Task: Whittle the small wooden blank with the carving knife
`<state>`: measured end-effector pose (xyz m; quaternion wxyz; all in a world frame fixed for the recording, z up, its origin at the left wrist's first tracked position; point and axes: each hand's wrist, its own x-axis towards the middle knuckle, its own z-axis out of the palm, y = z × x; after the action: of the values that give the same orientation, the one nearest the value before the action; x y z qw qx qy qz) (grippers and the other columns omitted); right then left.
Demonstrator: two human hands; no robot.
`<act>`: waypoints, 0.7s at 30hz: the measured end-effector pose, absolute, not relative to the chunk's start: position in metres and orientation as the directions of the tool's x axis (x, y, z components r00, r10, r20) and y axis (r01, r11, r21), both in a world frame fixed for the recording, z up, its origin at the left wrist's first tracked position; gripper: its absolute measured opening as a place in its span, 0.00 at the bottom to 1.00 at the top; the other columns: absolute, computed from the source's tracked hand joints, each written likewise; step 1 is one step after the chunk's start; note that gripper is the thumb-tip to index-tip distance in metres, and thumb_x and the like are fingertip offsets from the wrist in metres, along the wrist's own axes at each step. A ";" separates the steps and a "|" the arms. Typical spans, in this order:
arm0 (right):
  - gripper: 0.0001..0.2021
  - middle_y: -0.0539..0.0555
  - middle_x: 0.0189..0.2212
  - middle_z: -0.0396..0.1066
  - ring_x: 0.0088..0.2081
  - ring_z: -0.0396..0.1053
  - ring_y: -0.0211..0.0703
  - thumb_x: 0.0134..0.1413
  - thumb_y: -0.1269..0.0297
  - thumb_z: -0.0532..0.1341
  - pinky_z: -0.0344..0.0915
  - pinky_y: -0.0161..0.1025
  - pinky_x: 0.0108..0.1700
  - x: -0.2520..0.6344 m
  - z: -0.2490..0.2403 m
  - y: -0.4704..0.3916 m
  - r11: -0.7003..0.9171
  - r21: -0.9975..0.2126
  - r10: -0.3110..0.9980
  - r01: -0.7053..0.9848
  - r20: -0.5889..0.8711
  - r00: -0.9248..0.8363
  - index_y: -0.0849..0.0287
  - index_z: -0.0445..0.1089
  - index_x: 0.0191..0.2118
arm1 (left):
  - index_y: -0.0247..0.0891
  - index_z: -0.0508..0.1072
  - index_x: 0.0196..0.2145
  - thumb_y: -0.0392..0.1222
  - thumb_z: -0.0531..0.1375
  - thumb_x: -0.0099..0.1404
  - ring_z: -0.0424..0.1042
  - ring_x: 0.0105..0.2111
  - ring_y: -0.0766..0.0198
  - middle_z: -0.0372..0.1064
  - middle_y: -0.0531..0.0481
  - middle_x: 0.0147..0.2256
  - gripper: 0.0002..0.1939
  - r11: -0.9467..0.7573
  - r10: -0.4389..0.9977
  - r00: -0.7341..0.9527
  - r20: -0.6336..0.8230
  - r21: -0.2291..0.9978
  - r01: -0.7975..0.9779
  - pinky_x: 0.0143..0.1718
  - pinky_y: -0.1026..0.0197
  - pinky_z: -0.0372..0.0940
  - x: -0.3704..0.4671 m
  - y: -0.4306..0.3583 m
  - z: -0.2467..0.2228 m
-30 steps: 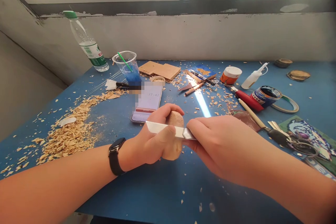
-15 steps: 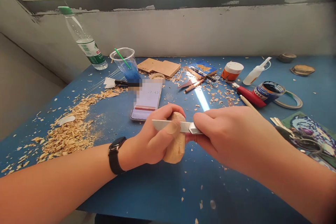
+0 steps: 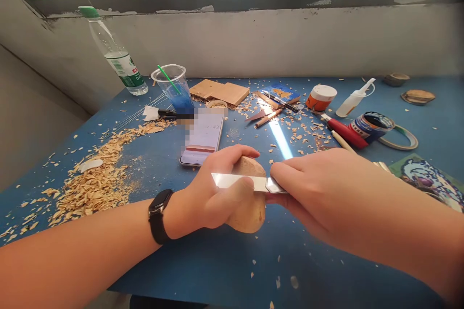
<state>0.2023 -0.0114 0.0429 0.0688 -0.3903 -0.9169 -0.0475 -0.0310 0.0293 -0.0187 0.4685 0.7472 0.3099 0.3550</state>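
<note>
Between the left hand's [image 3: 226,193] curled fingers and thumb sits the wooden piece [image 3: 250,210], bulging out below that grasp; the right hand [image 3: 308,188], just beside it, clenches the knife [image 3: 241,182], whose blade lies across the wood under the left thumb.

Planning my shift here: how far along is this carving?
Done: much paring, judging by the heaped shavings and rounded ends of the wood piece.
In hand: the left hand grips the piece, thumb against the knife that the right hand holds across it.
Left: perhaps finer shaping; it looks plain, its intended form unclear.
</note>
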 end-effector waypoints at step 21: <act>0.10 0.47 0.21 0.63 0.19 0.51 0.38 0.64 0.62 0.64 0.39 0.43 0.26 0.193 0.046 -0.003 0.544 0.242 0.833 0.803 -0.046 -0.551 0.54 0.64 0.31 | 0.37 0.69 0.36 0.69 0.52 0.76 0.68 0.26 0.63 0.69 0.49 0.28 0.30 -0.213 0.812 0.573 0.112 0.971 0.111 0.27 0.60 0.63 -0.028 0.029 -0.022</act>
<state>0.1934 -0.0030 0.0463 -0.0782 -0.4674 -0.8752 -0.0968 -0.0284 0.0294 -0.0223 0.5355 0.7069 0.3265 0.3269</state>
